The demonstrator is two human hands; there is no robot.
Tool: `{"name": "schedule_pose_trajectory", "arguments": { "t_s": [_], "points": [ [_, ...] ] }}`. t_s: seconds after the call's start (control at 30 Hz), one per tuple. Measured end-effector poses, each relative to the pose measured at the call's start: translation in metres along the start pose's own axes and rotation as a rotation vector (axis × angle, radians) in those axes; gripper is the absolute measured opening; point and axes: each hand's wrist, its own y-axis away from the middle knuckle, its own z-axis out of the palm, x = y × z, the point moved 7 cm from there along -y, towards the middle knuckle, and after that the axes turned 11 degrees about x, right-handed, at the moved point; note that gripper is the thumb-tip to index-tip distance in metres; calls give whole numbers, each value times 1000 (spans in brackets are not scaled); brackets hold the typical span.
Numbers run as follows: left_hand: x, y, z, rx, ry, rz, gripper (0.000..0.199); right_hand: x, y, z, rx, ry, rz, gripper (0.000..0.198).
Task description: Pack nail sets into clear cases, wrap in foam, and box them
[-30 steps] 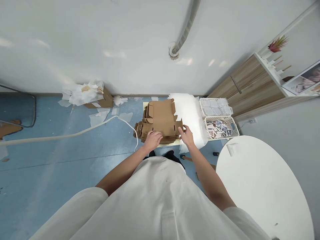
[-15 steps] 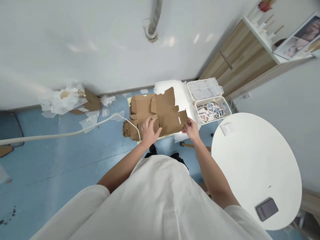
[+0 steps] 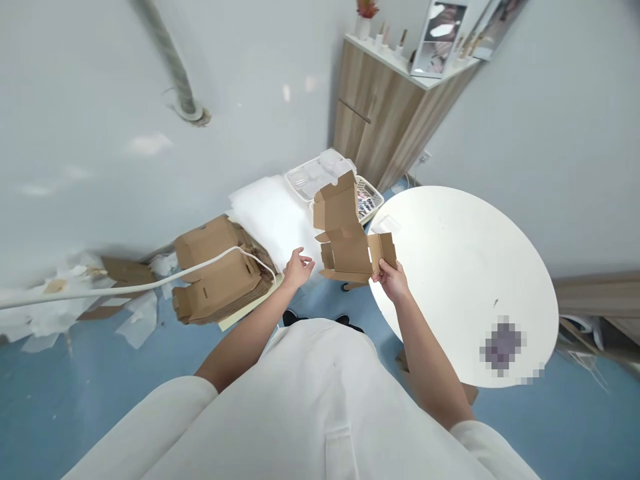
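An unfolded cardboard box (image 3: 347, 250) hangs in the air, its flaps spread and partly bent. My right hand (image 3: 393, 280) pinches it by the flap at its right end. My left hand (image 3: 299, 268) is apart from the cardboard, to its left, fingers loosely spread with nothing in them. Further left lies a stack of flat cardboard boxes (image 3: 215, 270). Between the stack and the held box are white foam sheets (image 3: 273, 213), partly behind my left hand.
A round white table (image 3: 465, 280) stands to the right, with a pixelated dark item (image 3: 503, 345) on it. Behind the held box are two white baskets, one with clear packs (image 3: 315, 177), one with printed cards (image 3: 367, 200). A pale hose (image 3: 150, 287) crosses the stack. A wooden cabinet (image 3: 370, 100) fills the corner.
The view has turned right. The box has come off the stack in my right hand and moved right toward the table. My left hand has come away from the cardboard.
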Motion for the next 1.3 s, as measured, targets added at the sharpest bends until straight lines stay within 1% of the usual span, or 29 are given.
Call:
{"name": "schedule_pose_trajectory", "arguments": {
  "t_s": [0.1, 0.13, 0.2, 0.27, 0.33, 0.43, 0.5, 0.57, 0.63, 0.77, 0.87, 1.0, 1.1, 1.2, 1.3],
  "points": [
    [25, 7, 41, -41, 111, -28, 68, -5, 6, -55, 95, -100, -6, 21],
    [33, 11, 57, -78, 162, -44, 70, -5, 10, -74, 130, -138, -7, 21],
    [46, 21, 91, -195, 267, -75, 69, -4, 17, -108, 202, -213, -9, 20],
    [59, 32, 123, -309, 336, -85, 59, -1, 26, -140, 276, -280, -15, 20],
    [69, 41, 147, -376, 355, -55, 44, 6, 37, -168, 358, -339, -28, 21],
    [85, 49, 173, -418, 335, 65, 22, 21, 52, -201, 486, -397, -43, 23],
    [96, 52, 186, -439, 291, 175, 16, 33, 61, -216, 566, -404, -47, 24],
    [108, 55, 196, -474, 226, 285, 16, 44, 69, -227, 654, -380, -40, 26],
    [119, 57, 203, -499, 166, 365, 18, 52, 77, -236, 750, -318, -25, 27],
    [143, 57, 210, -512, 76, 422, 21, 56, 89, -251, 950, -143, -36, 32],
    [160, 56, 215, -501, 16, 470, 21, 57, 95, -260, 1055, -30, -31, 36],
    [171, 57, 227, -515, -13, 551, 20, 59, 98, -267, 1151, 207, -39, 37],
    [168, 61, 237, -566, -21, 573, 19, 64, 98, -267, 1185, 377, 20, 31],
    [162, 64, 244, -599, -64, 588, 19, 70, 96, -264, 1168, 420, 74, 28],
    [160, 63, 251, -601, -95, 601, 24, 69, 94, -266, 1179, 411, 50, 29]
  ]
}}
